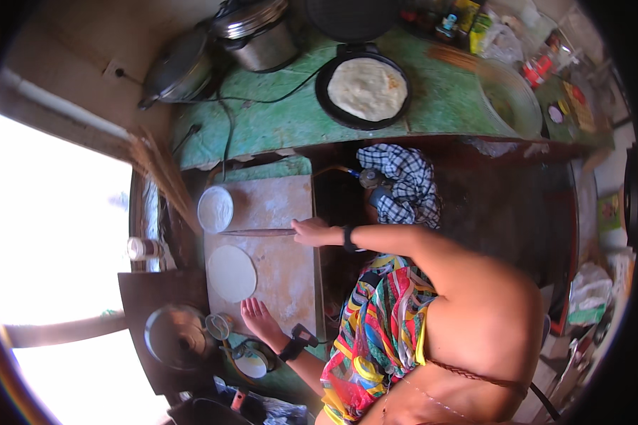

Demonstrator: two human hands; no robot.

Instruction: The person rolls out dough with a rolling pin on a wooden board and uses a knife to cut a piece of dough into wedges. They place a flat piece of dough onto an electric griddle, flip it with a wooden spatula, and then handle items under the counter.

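Note:
My right hand (311, 232) grips one end of a thin wooden rolling pin (259, 232), which lies across a floured board (283, 265). The pin's far tip reaches the bottom of a round container of white flour (215, 210). Below the pin, a flat round of rolled dough (232, 274) lies on the board. My left hand (259, 318) is at the lower edge of this round, fingers stretched out and holding nothing. Each wrist wears a dark band.
Across the gap, a green counter (280, 127) bears an open electric griddle (327, 106) with a flatbread (367, 89) on it. A pressure cooker (255, 39) stands behind. A checked cloth (407, 184) hangs beside the board. A metal bowl (176, 336) sits lower left.

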